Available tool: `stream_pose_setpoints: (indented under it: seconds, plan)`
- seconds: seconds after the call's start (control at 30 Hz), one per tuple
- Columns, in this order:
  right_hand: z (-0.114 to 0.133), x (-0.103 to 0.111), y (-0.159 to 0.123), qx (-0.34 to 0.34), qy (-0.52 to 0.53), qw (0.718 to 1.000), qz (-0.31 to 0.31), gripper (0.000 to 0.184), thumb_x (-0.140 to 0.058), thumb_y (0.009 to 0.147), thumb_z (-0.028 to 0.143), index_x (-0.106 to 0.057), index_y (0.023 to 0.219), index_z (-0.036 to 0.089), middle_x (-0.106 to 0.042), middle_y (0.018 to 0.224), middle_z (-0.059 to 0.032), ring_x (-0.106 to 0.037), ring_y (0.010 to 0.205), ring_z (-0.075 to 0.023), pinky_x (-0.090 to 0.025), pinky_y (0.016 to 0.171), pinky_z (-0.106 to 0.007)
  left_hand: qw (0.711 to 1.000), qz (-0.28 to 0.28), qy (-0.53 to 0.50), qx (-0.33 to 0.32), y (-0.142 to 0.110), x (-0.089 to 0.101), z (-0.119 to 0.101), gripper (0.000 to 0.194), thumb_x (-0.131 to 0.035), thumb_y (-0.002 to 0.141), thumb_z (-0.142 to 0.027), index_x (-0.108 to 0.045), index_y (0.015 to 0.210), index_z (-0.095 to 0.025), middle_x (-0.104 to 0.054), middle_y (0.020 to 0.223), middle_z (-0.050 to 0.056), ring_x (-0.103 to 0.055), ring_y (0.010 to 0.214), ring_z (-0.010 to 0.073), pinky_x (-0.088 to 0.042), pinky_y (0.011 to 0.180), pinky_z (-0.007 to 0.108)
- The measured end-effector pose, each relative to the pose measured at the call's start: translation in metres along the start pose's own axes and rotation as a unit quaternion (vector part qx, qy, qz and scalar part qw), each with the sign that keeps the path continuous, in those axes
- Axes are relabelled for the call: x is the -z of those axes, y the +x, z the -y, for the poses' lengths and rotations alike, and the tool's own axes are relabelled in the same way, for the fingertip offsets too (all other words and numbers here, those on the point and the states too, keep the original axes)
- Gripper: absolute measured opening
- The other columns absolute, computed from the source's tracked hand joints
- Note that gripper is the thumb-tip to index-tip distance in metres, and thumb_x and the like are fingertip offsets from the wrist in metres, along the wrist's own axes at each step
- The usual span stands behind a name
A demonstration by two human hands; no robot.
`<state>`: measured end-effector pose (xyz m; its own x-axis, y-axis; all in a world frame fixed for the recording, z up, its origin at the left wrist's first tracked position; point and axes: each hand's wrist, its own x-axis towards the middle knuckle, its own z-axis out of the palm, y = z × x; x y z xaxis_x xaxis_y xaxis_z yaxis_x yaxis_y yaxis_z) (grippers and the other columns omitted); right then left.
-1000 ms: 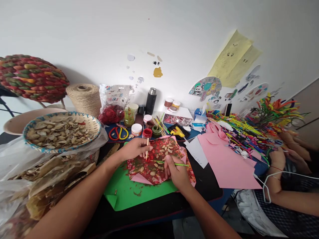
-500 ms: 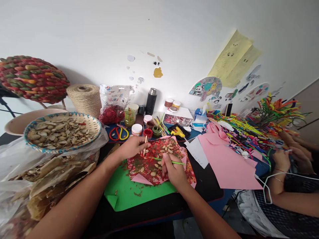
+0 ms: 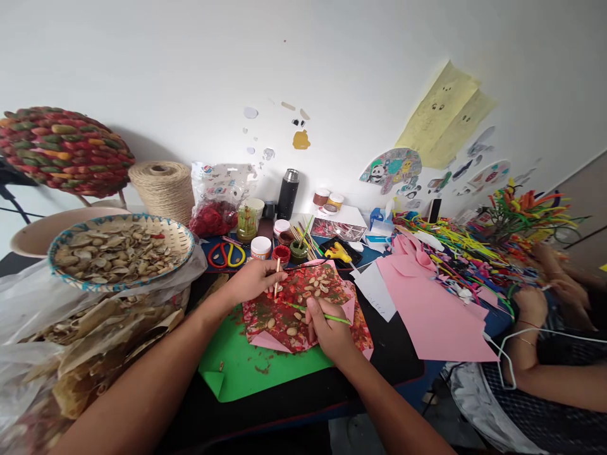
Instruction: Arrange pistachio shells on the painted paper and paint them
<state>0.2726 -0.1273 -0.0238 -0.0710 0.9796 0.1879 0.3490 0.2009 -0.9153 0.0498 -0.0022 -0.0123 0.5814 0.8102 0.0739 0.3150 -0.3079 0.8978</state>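
Between the fingertips of my left hand [image 3: 258, 278] is a thin wooden stick [image 3: 277, 288], pointing down at the paint-smeared sheet [image 3: 308, 341]. My right hand [image 3: 331, 330] is closed around a green paintbrush [image 3: 337, 318], its tip reaching left to near the stick's lower end. Whether brush and stick touch is too small to tell. Peanut shells [image 3: 291, 331] lie on the sheet, some plain and some red. Beneath the sheet is green paper [image 3: 265, 382]. Just behind my left hand stands an open jar of red paint [image 3: 281, 254], with a green paint jar [image 3: 298, 253] beside it.
A basket of shells [image 3: 118, 253] and a twine spool [image 3: 161, 189] stand left. Scissors [image 3: 226, 254], a black flask [image 3: 288, 194] and a yellow glue gun [image 3: 338, 253] line the back. Pink paper [image 3: 441, 316] lies right, near another person's hands [image 3: 533, 306].
The paintbrush tip has shifted left and slightly down, closer to the stick. My left hand stays nearly where it was.
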Motion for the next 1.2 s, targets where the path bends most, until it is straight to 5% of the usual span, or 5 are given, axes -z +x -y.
stream_pose_setpoints:
  seconds: [1.2]
  plan:
    - [-0.0051, 0.0021, 0.0031, -0.033, 0.05, 0.998, -0.024, 0.062, -0.045, 0.105, 0.075, -0.056, 0.071, 0.024, -0.049, 0.045, 0.0051, -0.051, 0.04, -0.0144, -0.04, 0.045, -0.026, 1.0, 0.01, 0.01, -0.006, 0.0021, -0.0025, 0.0052, 0.05, -0.06, 0.092, -0.068, -0.067, 0.09, -0.018, -0.073, 0.074, 0.004, -0.066, 0.063, 0.0212, -0.05, 0.06, 0.029]
